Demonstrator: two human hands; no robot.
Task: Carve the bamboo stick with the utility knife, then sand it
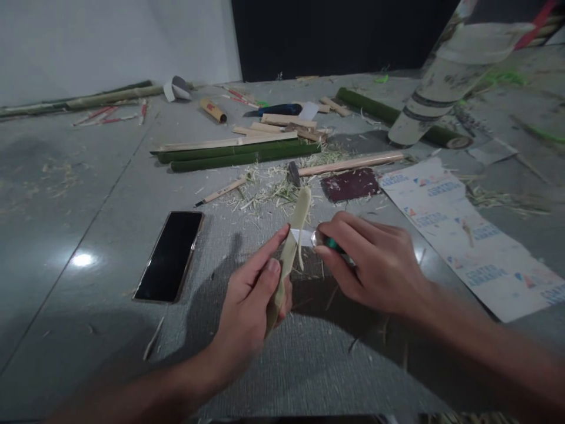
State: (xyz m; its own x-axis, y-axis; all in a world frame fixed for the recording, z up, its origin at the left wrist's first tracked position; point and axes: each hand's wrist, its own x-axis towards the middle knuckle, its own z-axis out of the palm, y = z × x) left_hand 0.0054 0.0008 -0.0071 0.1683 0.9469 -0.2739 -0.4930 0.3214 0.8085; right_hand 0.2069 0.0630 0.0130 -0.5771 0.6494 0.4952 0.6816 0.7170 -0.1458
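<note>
My left hand (253, 291) is closed around the lower part of a pale bamboo strip (289, 250), whose rounded upper end points away from me. In my right hand (371, 259) is a knife with a green handle (333, 244). Its short blade (302, 237) lies against the strip's right edge, close to my left index fingertip. A thin curled shaving hangs from the strip beside the blade. Just beyond the strip's tip lies a hammer (348, 165) with a wooden handle, among scattered shavings (269, 191).
A phone (170, 256) lies on the floor at left. A wooden-handled chisel (220, 191), split green bamboo (242, 154) and a blue-handled tool (280, 109) lie farther off. At right are a printed sheet (468, 229), a dark red piece (351, 185) and a tilted pale container (441, 88).
</note>
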